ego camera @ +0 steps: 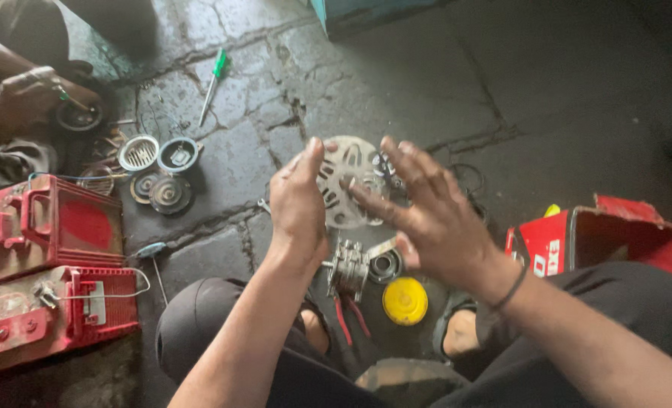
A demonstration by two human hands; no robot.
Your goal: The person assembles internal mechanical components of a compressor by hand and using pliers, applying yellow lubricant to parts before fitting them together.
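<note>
My left hand (298, 200) is raised edge-on, fingers together and straight, holding nothing. Across from it my right hand (430, 215) spreads its fingers, also with nothing in it. Between and behind the two hands a round metal end cover with slots (345, 181) lies on the stone floor. Below the hands sit a small metal motor part (347, 268), a dark bearing ring (385, 266) and a yellow round cap (405, 301). A pair of red-handled pliers (343, 317) lies by my foot.
Two red batteries (45, 257) stand at the left, a red open box (608, 238) at the right. Round metal covers (158, 155) and a green-handled screwdriver (213, 85) lie at upper left, where another person's hand (26, 94) works on a round part.
</note>
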